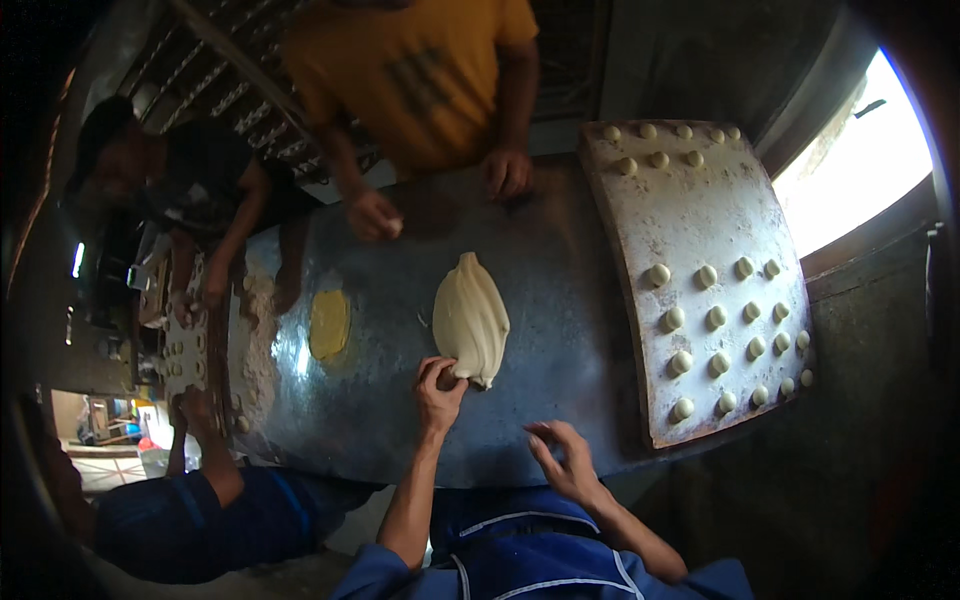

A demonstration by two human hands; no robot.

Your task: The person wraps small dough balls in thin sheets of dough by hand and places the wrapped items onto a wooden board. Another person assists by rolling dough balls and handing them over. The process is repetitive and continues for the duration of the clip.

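A large, pale, elongated lump of dough [472, 315] lies on the dark metal tabletop [570, 350] in front of me, with folds running along its length. At its near end, my left hand [440, 393] pinches the dough's lower left edge between thumb and fingers. My right hand [563, 457] hovers over the near edge of the table, to the right of the dough; its fingers are apart and nothing shows in them.
At right, a floured board [720, 230] carries rows of small dough balls [675, 319]. A yellow slab [329, 324] and a flour strip [261, 350] lie leftward. Across the table stands a person in an orange shirt [420, 80]; other people work at left.
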